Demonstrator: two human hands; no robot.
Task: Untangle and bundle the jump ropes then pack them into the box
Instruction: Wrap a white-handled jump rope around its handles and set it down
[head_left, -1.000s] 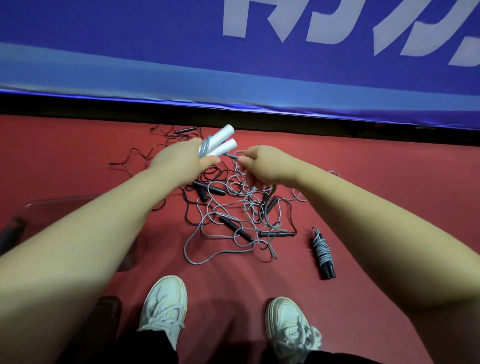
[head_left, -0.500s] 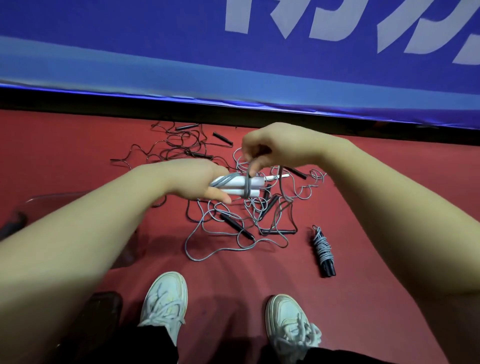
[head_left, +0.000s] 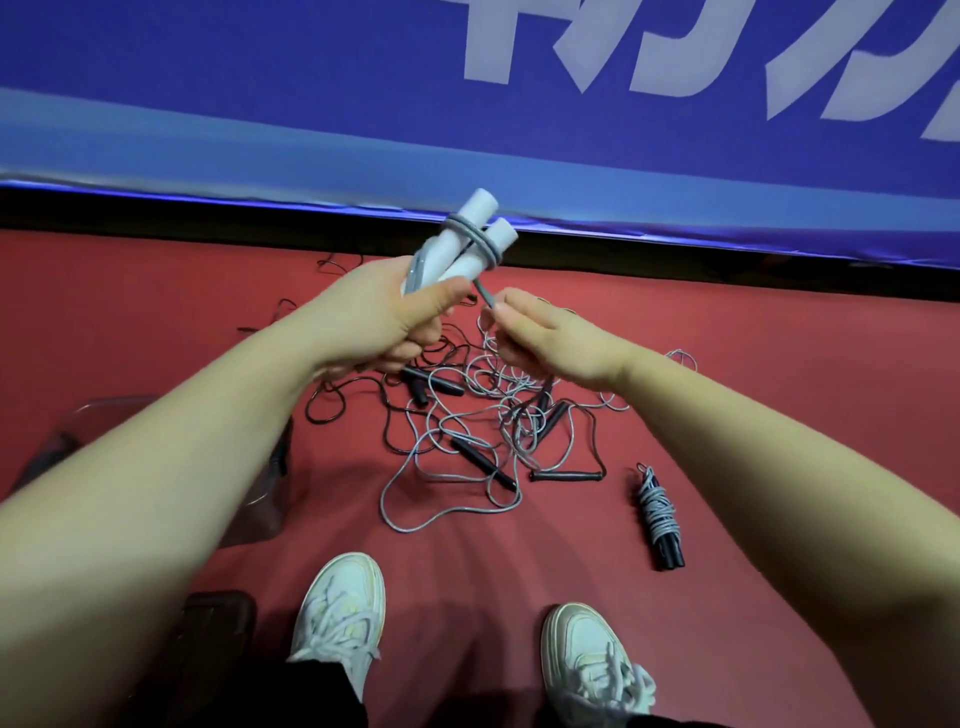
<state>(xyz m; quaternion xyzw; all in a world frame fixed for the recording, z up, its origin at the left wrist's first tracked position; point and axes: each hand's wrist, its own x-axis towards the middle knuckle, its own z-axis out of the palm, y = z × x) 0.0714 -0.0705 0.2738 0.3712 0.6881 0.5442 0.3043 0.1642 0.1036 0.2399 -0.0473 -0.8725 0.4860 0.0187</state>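
My left hand (head_left: 384, 317) grips the two white handles (head_left: 470, 244) together. The fingers are curled round their lower ends, the thumb is pressed across the front, and the free ends point to about 1 o'clock. The grey rope (head_left: 470, 233) makes two turns round both handles near the top. My right hand (head_left: 550, 343) pinches the running part of this rope between thumb and forefinger, just at 5 o'clock from the handles. The other fingers look loosely curled.

From there the rope drops into the tangle (head_left: 493, 415) on the red floor (head_left: 779, 364), at 12 o'clock from my shoes (head_left: 337, 613), mixed with black cords and black handles. A finished bundle (head_left: 657, 519) lies apart at 4 o'clock from the tangle. The clear box (head_left: 104, 402) stands at 9 o'clock, half hidden behind my left forearm.

I judge the rope to be thin, light and limp, with a rather smooth coat, so the turns may slide off the stiff handles. It is better to hold it close to the handles and keep it tight.
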